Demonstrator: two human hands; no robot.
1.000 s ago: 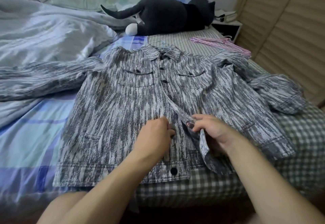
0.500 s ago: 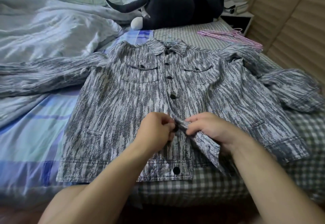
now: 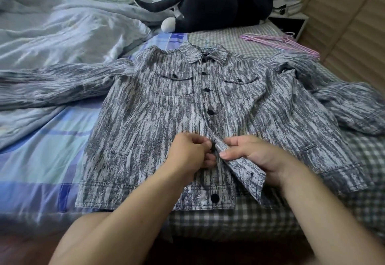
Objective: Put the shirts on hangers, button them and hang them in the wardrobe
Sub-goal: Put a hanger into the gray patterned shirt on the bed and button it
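Observation:
A grey and white streaked shirt (image 3: 145,123) lies front-up on the bed, sleeves spread to both sides. Its upper black buttons are fastened; the lower front stands open. A hanger hook (image 3: 205,43) pokes out at the collar. My left hand (image 3: 190,152) pinches the left placket around a button at mid-front. My right hand (image 3: 250,152) pinches the folded-back right placket edge just beside it. One black button (image 3: 215,197) shows on the hem band below my hands.
Several pink hangers (image 3: 279,43) lie on the checked sheet (image 3: 229,223) at the back right. A black plush cat (image 3: 214,8) lies across the bed's far end. A rumpled pale duvet (image 3: 62,35) fills the left. Slatted wardrobe doors (image 3: 354,25) stand on the right.
The right hand has drawn the folded placket edge leftward against the left hand. Both hands now meet at the mid-front button. The view has dipped slightly.

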